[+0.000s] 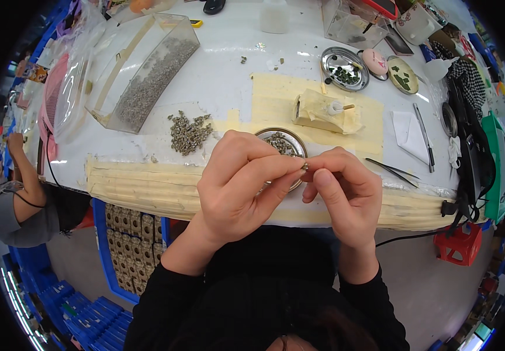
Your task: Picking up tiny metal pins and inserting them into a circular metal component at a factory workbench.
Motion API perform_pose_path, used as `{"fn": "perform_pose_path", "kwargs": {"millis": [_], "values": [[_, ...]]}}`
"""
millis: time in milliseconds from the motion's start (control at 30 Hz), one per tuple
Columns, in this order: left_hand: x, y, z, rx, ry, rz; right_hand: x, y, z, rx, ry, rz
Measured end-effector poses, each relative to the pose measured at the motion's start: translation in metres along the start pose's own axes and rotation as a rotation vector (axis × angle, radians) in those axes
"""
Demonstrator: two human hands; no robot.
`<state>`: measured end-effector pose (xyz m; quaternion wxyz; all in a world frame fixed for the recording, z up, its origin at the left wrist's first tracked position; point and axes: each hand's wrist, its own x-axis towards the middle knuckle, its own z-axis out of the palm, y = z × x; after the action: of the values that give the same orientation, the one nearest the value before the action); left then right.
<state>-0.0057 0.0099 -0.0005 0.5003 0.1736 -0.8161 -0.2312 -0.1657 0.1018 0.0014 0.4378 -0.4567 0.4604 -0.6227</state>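
My left hand (238, 187) is closed in a pinch, with a tiny metal part (305, 167) at its fingertips. Against the same part my right hand (346, 196) brings its index fingertip, its thumb close by and the other fingers curled. Behind and partly under the hands is a round metal dish (302, 146) holding many small metal parts (280, 142). A loose heap of similar parts (189, 133) lies on the table left of the dish. Beyond the dish stands a block wrapped in yellowish tape (317, 114), with a small white bottle (335, 108) on it.
A clear bin (182, 29) of small grey parts stands at the back left. Black tweezers (393, 169) and a pen (424, 134) lie to the right. Steel dishes (324, 64) with dark green pieces sit farther back. A padded edge (147, 187) borders the table; another person (21, 205) is at far left.
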Motion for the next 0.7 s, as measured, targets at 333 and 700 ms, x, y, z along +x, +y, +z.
{"fn": "perform_pose_path", "kwargs": {"millis": [333,700], "values": [[0.002,0.0004,0.0031,0.063,0.04,0.0,-0.0015,0.0024,0.0038,-0.27,0.137,-0.22],[0.0011,-0.0006,0.0036,0.036,0.037,0.039,-0.0001,0.0037,0.0015,0.017,0.003,-0.002]]}}
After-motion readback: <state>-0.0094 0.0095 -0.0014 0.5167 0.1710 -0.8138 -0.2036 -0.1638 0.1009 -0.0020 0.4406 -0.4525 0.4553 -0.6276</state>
